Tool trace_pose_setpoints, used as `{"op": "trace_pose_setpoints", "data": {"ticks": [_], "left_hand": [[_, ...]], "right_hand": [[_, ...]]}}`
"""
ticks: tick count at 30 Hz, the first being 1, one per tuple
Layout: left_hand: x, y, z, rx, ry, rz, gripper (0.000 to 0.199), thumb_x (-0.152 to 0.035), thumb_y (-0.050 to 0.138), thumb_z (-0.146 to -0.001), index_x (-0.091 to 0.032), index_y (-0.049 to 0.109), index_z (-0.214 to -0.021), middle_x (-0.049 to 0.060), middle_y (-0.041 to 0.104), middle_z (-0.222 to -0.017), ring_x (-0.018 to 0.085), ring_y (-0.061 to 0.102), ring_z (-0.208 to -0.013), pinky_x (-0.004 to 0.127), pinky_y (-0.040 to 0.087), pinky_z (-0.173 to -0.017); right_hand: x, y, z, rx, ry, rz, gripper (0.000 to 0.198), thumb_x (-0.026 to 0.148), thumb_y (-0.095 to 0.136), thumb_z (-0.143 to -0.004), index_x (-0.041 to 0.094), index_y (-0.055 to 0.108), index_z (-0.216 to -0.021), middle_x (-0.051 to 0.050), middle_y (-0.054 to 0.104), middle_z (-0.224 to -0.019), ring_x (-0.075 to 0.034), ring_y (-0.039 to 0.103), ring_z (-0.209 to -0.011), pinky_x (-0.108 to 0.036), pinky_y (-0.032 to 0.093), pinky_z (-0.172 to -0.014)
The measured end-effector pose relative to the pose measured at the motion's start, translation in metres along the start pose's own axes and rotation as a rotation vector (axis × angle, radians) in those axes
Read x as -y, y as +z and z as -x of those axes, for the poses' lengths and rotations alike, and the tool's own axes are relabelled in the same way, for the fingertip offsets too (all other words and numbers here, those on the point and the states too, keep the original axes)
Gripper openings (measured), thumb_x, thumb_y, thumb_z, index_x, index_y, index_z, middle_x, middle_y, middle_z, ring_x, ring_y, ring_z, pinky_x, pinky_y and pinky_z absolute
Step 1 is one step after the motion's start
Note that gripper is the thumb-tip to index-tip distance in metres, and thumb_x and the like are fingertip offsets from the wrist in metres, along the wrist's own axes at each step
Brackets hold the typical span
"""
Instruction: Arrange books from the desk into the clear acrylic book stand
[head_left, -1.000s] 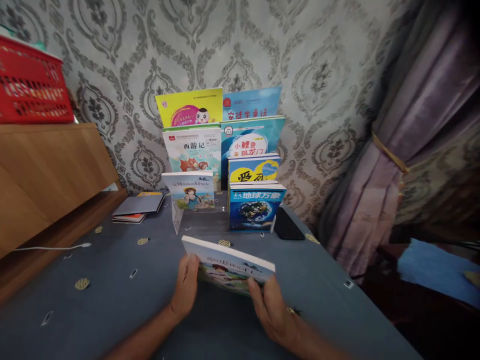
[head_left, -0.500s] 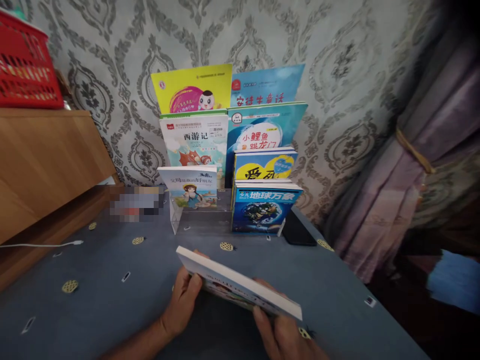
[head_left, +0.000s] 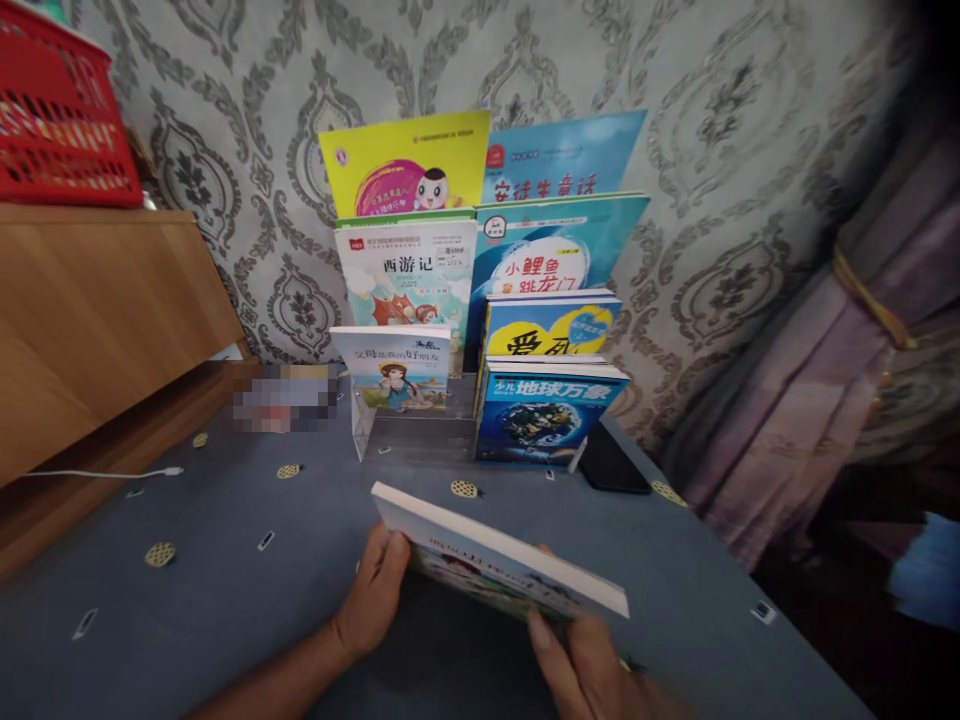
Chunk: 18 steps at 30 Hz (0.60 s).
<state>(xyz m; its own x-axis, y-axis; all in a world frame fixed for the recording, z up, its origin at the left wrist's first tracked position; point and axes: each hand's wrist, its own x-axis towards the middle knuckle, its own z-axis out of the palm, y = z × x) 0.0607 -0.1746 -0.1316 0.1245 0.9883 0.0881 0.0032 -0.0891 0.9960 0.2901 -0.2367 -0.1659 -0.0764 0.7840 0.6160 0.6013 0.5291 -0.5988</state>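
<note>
A white-covered book (head_left: 495, 555) is held tilted above the table, its pale page edge facing up and away from me. My left hand (head_left: 381, 580) grips its left end, thumb on the near cover. Near the right end my right hand (head_left: 574, 660) holds it, thumb in front and fingers mostly hidden behind. Beyond stands a clear tiered book rack (head_left: 420, 440). On its left front leans a white book with a girl in a hat (head_left: 390, 375), below a taller white book (head_left: 409, 265). A blue book with a globe (head_left: 544, 420) stands at the right front.
Yellow (head_left: 405, 150) and light-blue (head_left: 562, 150) books rise at the rack's back. A black flat object (head_left: 615, 465) lies right of the rack. At left are a wooden cabinet (head_left: 97, 320), red basket (head_left: 67, 120) and white cable (head_left: 112, 473). A curtain (head_left: 802, 400) hangs at right.
Both hands and the book shift slightly right and up in view, along with the rack and background. The book's cover tilts a little; both hands keep hold of it.
</note>
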Motion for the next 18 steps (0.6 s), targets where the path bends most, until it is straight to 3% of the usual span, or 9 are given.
{"op": "trace_pose_setpoints", "data": {"ticks": [6,11,18], "left_hand": [[-0.017,0.007,-0.004,-0.127,0.158,0.052,0.054,-0.068,0.045,-0.094,-0.020,0.064,-0.107,0.009,0.069,-0.108,0.025,0.060,-0.106,0.036,0.049,-0.094],[-0.041,0.007,-0.006,-0.109,0.313,-0.080,0.043,-0.056,0.040,-0.102,-0.021,0.062,-0.095,0.003,0.065,-0.090,0.016,0.056,-0.081,0.026,0.045,-0.075],[-0.040,-0.004,-0.014,-0.044,0.455,-0.223,0.034,-0.041,0.036,-0.106,-0.019,0.061,-0.095,0.001,0.061,-0.084,0.015,0.053,-0.076,0.025,0.042,-0.072]], "right_hand": [[0.007,-0.011,-0.019,0.002,-0.041,0.058,0.038,0.044,0.044,-0.100,0.025,0.060,-0.129,-0.013,0.072,-0.107,-0.033,0.070,-0.100,-0.049,0.063,-0.079],[0.021,-0.024,-0.037,0.001,-0.109,0.116,0.029,0.031,0.045,-0.101,0.024,0.054,-0.127,-0.009,0.072,-0.097,-0.026,0.072,-0.086,-0.037,0.063,-0.072],[0.040,-0.029,-0.059,-0.056,-0.213,0.170,0.017,0.025,0.040,-0.102,0.022,0.052,-0.114,-0.005,0.070,-0.084,-0.018,0.069,-0.070,-0.025,0.058,-0.060]]}}
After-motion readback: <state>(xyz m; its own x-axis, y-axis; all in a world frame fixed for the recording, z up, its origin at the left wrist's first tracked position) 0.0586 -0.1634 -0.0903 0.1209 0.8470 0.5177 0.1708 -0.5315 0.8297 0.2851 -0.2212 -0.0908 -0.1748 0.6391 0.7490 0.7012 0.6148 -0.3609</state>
